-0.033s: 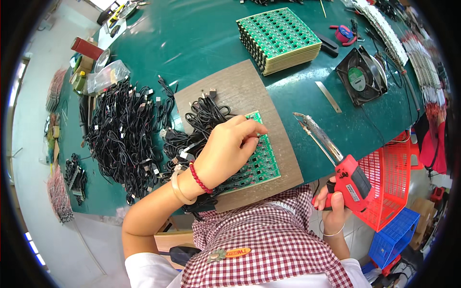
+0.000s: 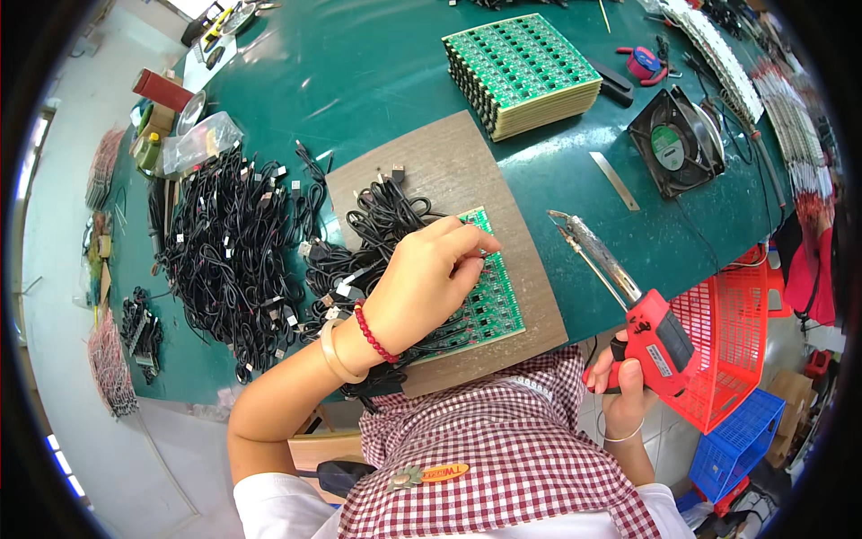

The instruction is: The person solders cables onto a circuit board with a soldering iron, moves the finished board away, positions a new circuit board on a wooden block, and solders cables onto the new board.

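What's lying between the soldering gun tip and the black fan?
A small flat metal strip lies on the green table between soldering gun and fan, in the head view.

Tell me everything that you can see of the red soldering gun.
The soldering gun has a red plastic pistol-shaped body with a pale label on its side and a long, dull metal barrel that ends in a thin tip. The right hand grips its handle near the table's front edge. The gun lies tilted, its tip up and to the left, above the green table top, right of the brown board. The tip does not touch the green circuit board; whether it touches the table I cannot tell.
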A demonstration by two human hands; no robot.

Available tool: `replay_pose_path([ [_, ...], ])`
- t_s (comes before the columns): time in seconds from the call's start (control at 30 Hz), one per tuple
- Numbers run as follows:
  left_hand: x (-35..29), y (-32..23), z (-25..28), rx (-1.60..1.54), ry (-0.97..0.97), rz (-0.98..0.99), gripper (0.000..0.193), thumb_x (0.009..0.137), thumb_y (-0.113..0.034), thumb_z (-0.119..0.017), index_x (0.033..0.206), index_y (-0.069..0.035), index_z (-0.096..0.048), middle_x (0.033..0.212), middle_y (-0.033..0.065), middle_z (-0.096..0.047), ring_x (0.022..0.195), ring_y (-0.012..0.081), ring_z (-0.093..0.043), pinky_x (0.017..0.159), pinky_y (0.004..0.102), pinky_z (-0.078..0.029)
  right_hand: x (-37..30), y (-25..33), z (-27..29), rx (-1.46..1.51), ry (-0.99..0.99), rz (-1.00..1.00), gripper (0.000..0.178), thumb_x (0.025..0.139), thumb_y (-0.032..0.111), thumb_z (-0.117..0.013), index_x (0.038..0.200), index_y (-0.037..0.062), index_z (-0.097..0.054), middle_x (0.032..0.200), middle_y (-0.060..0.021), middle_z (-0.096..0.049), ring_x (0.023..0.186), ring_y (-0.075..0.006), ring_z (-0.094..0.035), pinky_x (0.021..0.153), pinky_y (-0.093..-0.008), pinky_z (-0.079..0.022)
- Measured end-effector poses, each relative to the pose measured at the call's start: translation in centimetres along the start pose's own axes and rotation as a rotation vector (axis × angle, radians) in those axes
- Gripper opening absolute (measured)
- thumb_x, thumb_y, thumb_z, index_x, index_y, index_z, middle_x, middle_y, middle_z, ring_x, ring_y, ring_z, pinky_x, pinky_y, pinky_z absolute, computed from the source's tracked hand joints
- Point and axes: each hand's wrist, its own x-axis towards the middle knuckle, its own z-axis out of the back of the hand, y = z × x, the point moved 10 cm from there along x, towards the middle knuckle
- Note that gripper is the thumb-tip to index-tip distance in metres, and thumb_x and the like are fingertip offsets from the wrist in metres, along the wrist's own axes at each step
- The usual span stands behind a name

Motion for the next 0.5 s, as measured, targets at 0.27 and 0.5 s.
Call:
replay_pose_path([
  [0.27, -1.9, -3.5, -1.0, 0.261, -0.038, -0.174, 0.019, 0.078, 0.000, -0.063, 0.097, -0.003, -0.059, 0.082, 0.0082, -0.056, 0.081, 0.0280, -0.056, 0.074, 0.0381, -0.045, -0.6, -0.2, 0.1, -0.034, 0.011, -0.054, 0.039, 0.094, 0.026, -0.055, 0.118, -0.0035, -0.047, 0.077, -0.0102, -0.059, 0.057, -0.0119, -0.051, 0.054, -0.0276, -0.047],
  [0.5, -2.0, -2.1, -2.7, 0.574, 0.020, -0.156, 0.013, 0.075, -0.006, -0.067, 0.083, -0.007, -0.056, 0.082, 0.0068, -0.052, 0.078, 0.0255, -0.051, 0.072, 0.0359, -0.038, -3.4, -3.0, 1.1, -0.134, 0.108, -0.289, 0.028, 0.091, 0.023, -0.060, 0.102, -0.0020, -0.057, 0.078, -0.0078, -0.062, 0.063, -0.0107, -0.055, 0.058, -0.0254, -0.047],
])
